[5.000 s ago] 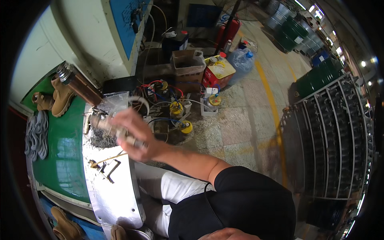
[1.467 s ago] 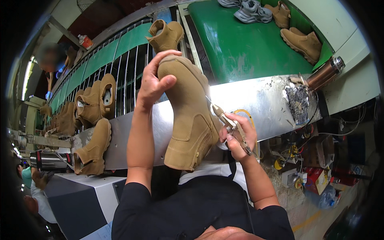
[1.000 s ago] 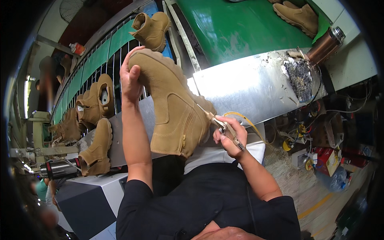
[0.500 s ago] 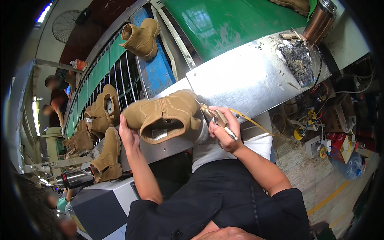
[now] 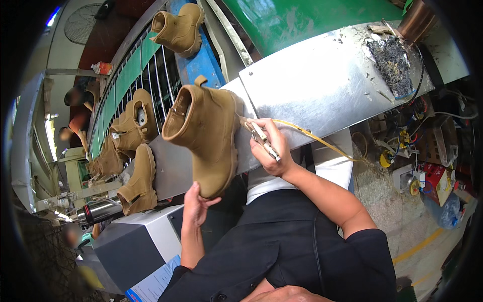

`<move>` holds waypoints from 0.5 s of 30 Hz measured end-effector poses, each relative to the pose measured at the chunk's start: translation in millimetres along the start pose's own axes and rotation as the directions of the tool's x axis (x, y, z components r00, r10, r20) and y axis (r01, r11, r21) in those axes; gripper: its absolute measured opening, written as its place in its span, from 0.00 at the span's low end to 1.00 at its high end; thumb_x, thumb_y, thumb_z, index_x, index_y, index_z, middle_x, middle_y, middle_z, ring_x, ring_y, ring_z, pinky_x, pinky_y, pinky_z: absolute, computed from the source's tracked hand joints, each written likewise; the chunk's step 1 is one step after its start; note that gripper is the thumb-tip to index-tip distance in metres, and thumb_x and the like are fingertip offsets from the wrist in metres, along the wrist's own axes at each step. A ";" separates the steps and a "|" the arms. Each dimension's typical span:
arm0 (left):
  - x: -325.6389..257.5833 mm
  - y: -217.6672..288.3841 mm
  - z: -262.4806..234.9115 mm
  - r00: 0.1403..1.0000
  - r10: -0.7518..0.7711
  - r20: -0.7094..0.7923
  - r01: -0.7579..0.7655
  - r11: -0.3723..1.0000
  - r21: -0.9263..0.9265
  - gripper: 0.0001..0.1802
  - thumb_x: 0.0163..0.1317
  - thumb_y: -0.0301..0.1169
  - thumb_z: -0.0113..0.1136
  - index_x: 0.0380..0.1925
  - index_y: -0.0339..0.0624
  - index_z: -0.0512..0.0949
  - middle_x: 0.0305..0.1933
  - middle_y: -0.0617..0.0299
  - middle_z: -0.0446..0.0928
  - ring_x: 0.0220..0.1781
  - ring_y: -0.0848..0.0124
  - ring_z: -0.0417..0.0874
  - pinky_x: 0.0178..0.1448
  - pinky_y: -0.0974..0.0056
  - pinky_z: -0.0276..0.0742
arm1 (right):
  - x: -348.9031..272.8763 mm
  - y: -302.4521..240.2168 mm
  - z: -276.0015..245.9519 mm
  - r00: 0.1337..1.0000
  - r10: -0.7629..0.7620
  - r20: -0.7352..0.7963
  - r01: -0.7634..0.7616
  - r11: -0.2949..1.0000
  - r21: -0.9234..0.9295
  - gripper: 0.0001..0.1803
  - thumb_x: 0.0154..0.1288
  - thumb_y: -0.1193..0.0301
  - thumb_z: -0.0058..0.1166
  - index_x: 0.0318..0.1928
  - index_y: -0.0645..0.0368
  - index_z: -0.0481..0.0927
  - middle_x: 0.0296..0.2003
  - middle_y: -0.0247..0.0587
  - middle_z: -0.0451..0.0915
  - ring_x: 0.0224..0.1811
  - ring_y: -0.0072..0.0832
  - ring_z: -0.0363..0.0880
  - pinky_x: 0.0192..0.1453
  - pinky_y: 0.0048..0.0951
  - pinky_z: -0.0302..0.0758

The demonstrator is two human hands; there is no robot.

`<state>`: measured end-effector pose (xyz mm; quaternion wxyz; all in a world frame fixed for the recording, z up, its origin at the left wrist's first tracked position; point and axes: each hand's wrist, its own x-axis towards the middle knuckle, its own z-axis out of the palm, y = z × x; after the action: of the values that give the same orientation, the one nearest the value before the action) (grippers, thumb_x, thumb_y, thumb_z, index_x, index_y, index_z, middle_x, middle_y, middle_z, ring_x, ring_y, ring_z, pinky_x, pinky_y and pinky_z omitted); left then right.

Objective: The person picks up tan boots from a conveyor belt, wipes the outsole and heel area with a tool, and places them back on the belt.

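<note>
Over the metal bench (image 5: 307, 90), in front of the person, a tan boot (image 5: 214, 136) hangs tilted, its toe toward the body and its shaft opening facing up and left. The left hand (image 5: 196, 205) has its grip around the toe; the right hand (image 5: 274, 148) grasps a slim metal tool (image 5: 260, 135), its tip at the sole edge nearer the heel (whether it touches, I cannot tell). The sole is already joined to the upper, so the work seems to be partway round that edge. How much is done is not readable, nor is the far side visible. More boots (image 5: 126, 126) stand on the wire rack (image 5: 160, 75); whether those are finished or waiting is unclear.
</note>
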<state>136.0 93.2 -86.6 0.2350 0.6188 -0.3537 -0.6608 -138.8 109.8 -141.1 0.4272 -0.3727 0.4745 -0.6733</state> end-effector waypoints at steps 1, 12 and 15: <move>-0.4 -2.5 3.6 0.991 -0.034 0.129 0.030 0.999 0.037 0.34 0.73 0.54 0.43 0.65 0.35 0.63 0.56 0.46 0.78 0.49 0.52 0.85 0.44 0.59 0.88 | -0.8 0.4 0.5 1.000 -0.002 0.016 0.002 1.000 -0.003 0.19 0.60 0.78 0.50 0.54 0.63 0.70 0.24 0.30 0.70 0.24 0.15 0.65 0.29 0.22 0.64; -4.3 1.0 92.8 0.883 -0.134 0.450 0.227 0.961 -0.158 0.38 0.75 0.55 0.26 0.65 0.29 0.61 0.59 0.40 0.73 0.58 0.52 0.80 0.56 0.55 0.83 | -24.0 -17.8 -38.1 0.952 0.255 0.166 -0.276 0.955 0.113 0.20 0.63 0.77 0.46 0.57 0.67 0.67 0.24 0.33 0.71 0.22 0.17 0.68 0.28 0.21 0.67; -2.9 2.2 98.4 0.858 -0.157 0.489 0.265 0.951 -0.159 0.39 0.75 0.56 0.24 0.67 0.31 0.59 0.61 0.39 0.71 0.59 0.51 0.79 0.56 0.53 0.83 | -42.6 -29.9 -50.7 0.933 0.318 0.171 -0.340 0.933 0.117 0.20 0.63 0.76 0.47 0.56 0.66 0.68 0.24 0.33 0.71 0.21 0.16 0.68 0.27 0.21 0.67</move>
<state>39.3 111.4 -84.6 0.1350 0.4450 -0.2541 -0.8480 -176.2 171.2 -130.4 0.5942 -0.3052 0.4472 -0.5949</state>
